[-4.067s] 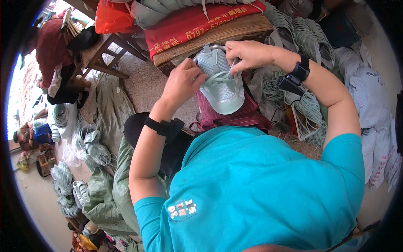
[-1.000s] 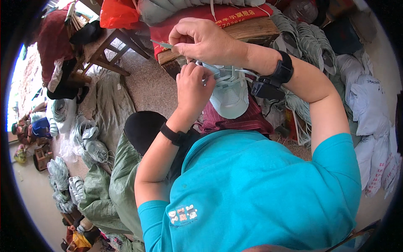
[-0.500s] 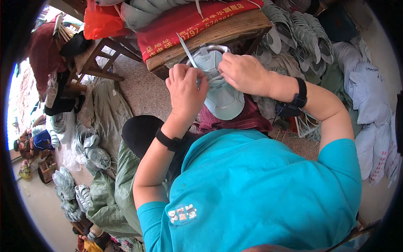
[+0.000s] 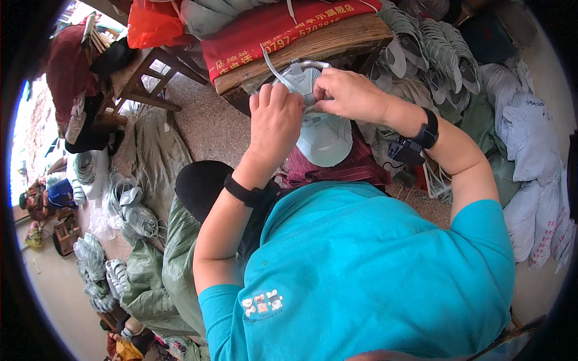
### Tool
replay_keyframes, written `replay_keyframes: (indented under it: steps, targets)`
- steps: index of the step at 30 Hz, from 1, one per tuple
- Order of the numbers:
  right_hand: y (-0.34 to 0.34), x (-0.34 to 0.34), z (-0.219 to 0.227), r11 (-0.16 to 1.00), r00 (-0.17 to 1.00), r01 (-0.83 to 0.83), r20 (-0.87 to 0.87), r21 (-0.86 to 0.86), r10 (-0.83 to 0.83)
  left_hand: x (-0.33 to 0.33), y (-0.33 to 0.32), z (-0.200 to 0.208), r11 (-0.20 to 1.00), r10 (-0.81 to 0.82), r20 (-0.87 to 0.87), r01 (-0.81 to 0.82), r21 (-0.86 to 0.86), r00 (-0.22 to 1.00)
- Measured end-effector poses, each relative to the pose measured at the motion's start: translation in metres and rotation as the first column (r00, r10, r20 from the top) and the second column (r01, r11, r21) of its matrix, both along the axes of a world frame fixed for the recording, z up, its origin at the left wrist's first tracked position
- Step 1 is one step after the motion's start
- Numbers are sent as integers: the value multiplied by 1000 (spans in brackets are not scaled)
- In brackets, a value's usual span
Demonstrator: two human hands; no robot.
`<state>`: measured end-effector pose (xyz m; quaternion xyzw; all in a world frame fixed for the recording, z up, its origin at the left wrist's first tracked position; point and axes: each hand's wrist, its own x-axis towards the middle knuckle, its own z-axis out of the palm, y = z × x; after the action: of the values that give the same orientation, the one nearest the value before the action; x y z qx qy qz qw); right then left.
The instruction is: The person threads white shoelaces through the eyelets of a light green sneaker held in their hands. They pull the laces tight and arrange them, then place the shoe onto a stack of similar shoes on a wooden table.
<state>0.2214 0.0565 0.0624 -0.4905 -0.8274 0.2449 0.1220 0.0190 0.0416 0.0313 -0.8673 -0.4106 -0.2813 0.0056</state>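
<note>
Pale green cap (image 4: pixel 322 135) held over lap, brim toward body, in front of wooden bench (image 4: pixel 313 45). Left hand (image 4: pixel 274 123) closed on cap's back edge; right hand (image 4: pixel 349 93) pinching its strap. Red banner (image 4: pixel 283 24) with yellow lettering draped along bench. White printed sacks (image 4: pixel 536 180) stacked far right. Orange-red bag (image 4: pixel 153 24) upper left.

Pale green cap (image 4: pixel 325 138), turquoise shirt (image 4: pixel 373 271)

Left hand (image 4: pixel 276 123) and right hand (image 4: pixel 348 94) meet, fingers curled in a grip.
</note>
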Motion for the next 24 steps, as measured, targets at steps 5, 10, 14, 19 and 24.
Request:
replay_keyframes:
  steps: [5,10,14,19,24]
  targets:
    - [-5,0,-15,993,998,12,-61,120,-5,3,1,0,997,39,-55,-35,68,998]
    - [-16,-3,-17,986,988,103,-125,128,-87,4,-2,6,991,103,-88,-94,94,991]
    - [-21,-7,-21,978,970,167,-199,122,-140,12,-5,5,990,101,-118,-89,110,988]
    - [-15,-1,-27,990,917,139,-379,13,-124,17,-5,-12,981,147,192,-118,-154,970]
    - [-4,3,-32,992,900,103,-418,-70,-123,7,-1,-14,934,118,348,15,-356,930]
